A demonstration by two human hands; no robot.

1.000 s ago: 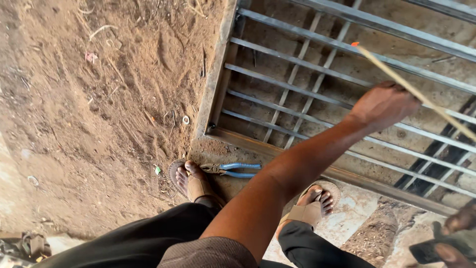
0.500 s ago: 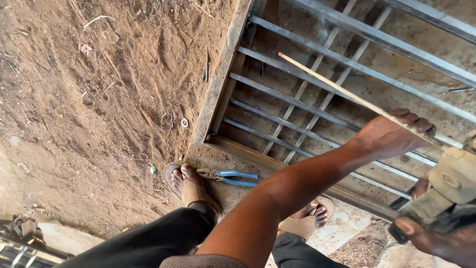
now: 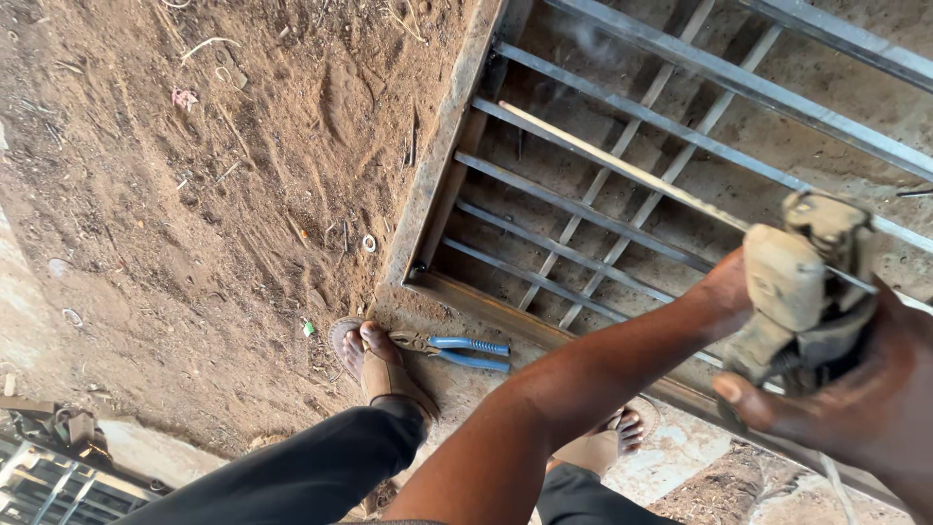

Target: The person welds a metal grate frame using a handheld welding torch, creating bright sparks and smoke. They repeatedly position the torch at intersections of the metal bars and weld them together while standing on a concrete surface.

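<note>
My left hand [image 3: 721, 292] reaches out over a metal grille frame [image 3: 439, 156] lying on the ground and grips one end of a thin pale rod [image 3: 603, 160]. The rod slants up to the left across the bars. My right hand [image 3: 855, 408], at the lower right and close to the camera, is shut on a worn grey clamp-type holder [image 3: 787, 282]. The holder meets the rod's near end right beside my left hand and hides most of that hand's fingers.
Blue-handled pliers [image 3: 462, 348] lie on the frame's corner next to my left sandalled foot [image 3: 374, 355]; my other foot [image 3: 612, 437] stands partly under my arm. Bare brown dirt spreads to the left. Another metal grate [image 3: 39, 486] shows at the bottom left corner.
My right hand has risen from the lower right corner with the holder and come up to my left hand. The rod has swung so its far end points further left.
</note>
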